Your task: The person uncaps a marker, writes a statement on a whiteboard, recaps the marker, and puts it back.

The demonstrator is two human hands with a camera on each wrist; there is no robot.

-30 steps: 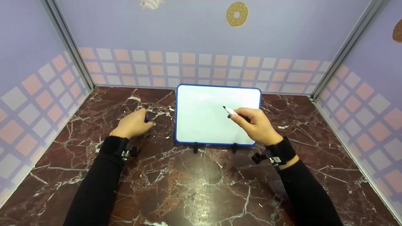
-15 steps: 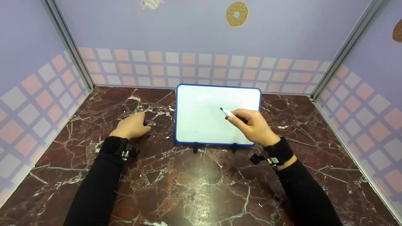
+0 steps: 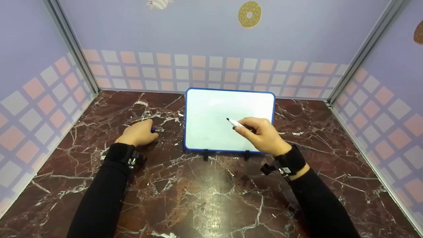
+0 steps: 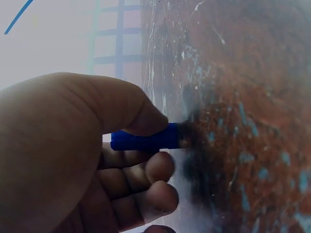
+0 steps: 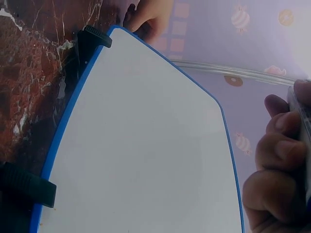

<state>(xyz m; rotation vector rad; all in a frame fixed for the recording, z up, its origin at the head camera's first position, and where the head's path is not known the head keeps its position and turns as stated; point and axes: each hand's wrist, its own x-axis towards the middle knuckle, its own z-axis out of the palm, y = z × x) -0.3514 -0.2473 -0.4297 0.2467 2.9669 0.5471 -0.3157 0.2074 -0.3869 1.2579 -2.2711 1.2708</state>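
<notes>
Right grip pinches marker, dark tip left of grip, angled slightly away.
Long axis slants before whiteboard; left grip pinches blue piece.

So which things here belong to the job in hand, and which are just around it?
Likely part of the job:
marker, held in the right hand
whiteboard
black clips, at its lower edge
blue piece, pinched in the left hand

Seemingly just around:
table
patterned wall
donut picture
wrist straps
</notes>
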